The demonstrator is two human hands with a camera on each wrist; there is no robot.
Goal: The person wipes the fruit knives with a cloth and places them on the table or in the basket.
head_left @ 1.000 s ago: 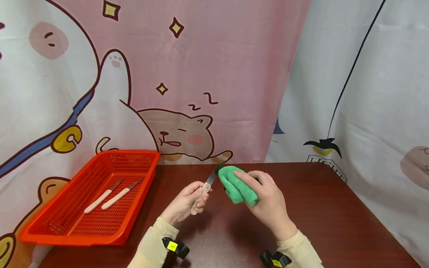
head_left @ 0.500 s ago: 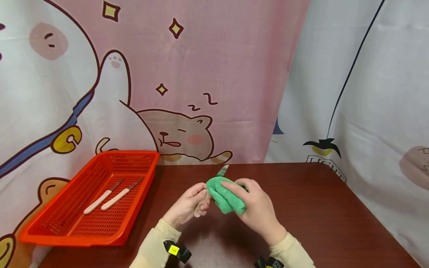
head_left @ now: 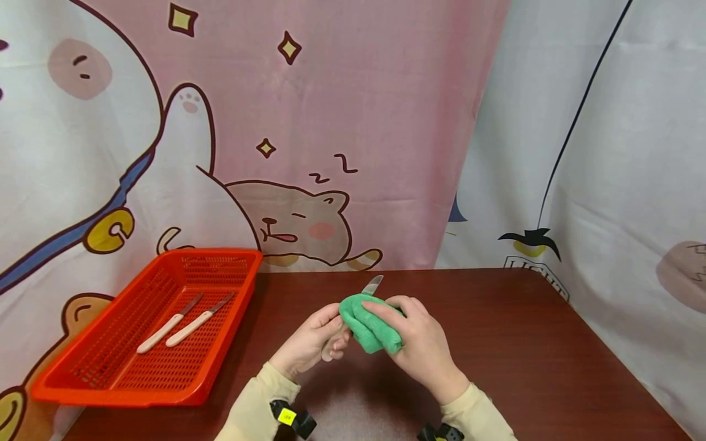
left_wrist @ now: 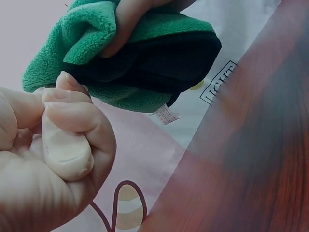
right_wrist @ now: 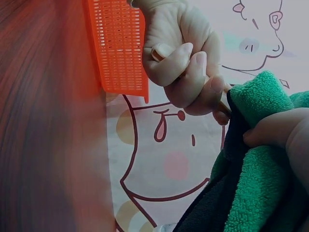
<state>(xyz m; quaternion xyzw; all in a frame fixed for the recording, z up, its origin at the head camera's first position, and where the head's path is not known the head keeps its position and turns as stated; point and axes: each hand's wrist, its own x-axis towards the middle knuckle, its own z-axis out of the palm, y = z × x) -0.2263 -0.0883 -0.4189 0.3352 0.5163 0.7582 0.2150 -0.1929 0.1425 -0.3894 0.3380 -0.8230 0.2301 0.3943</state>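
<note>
My left hand (head_left: 310, 338) grips the pale handle (left_wrist: 65, 150) of a small knife, its fingers curled round it in the left wrist view. The knife's blade tip (head_left: 372, 284) sticks out past the far side of a folded green cloth (head_left: 371, 324). My right hand (head_left: 423, 343) pinches that cloth, which is wrapped over the blade close to the left fingers. Green fluffy pile and a dark underside (left_wrist: 145, 63) of the cloth show in the left wrist view. Most of the blade is hidden in the cloth.
A red plastic basket (head_left: 206, 383) stands at the left on the brown table (head_left: 524, 355). Two knives lie inside it, a left one (head_left: 160, 332) and a right one (head_left: 190, 326), both with white handles. A printed curtain (head_left: 397, 122) hangs right behind the table.
The right hand has brought the cloth leftward and down from the blade's tip to near the handle, so the tip now shows beyond it. The left hand has barely moved.
</note>
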